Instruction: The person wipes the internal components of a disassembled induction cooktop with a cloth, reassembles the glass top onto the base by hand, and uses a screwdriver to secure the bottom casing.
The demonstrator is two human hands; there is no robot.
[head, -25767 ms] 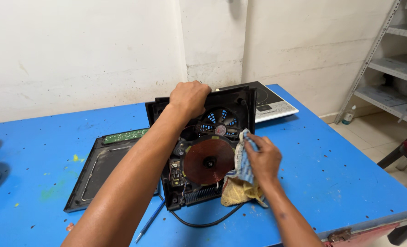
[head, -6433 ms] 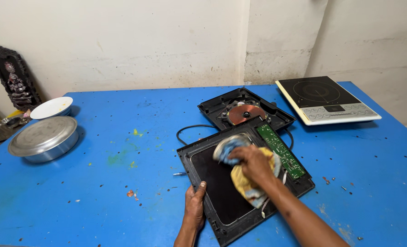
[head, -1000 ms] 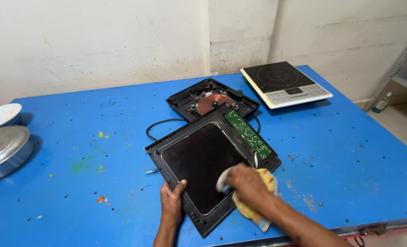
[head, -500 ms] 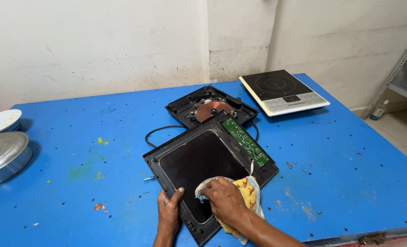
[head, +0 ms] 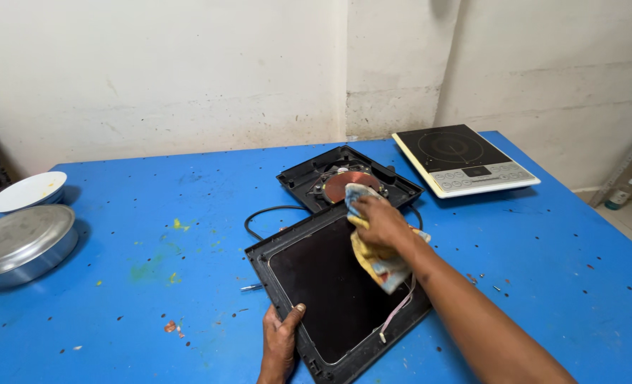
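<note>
A black glass cooktop panel point(head: 330, 291) lies face down on the blue table point(head: 152, 256). My left hand point(head: 280, 341) grips its near left edge, thumb on the frame. My right hand point(head: 380, 220) presses a yellow and blue cloth point(head: 376, 256) onto the panel's far right part. Just behind the panel sits the open black base of the cooker point(head: 348, 186) with its copper coil showing. A black cable point(head: 266, 217) loops out to the left of the base.
A white and black induction cooker point(head: 465, 160) stands at the back right. A steel lidded pan point(head: 21, 245) and a white bowl point(head: 28, 192) sit at the left edge. Small screws point(head: 486, 281) lie right of the panel. White wall behind.
My right hand has slid the cloth from the panel's near edge up to its far right part. My left hand stays on the near left edge. The view has shifted slightly.
</note>
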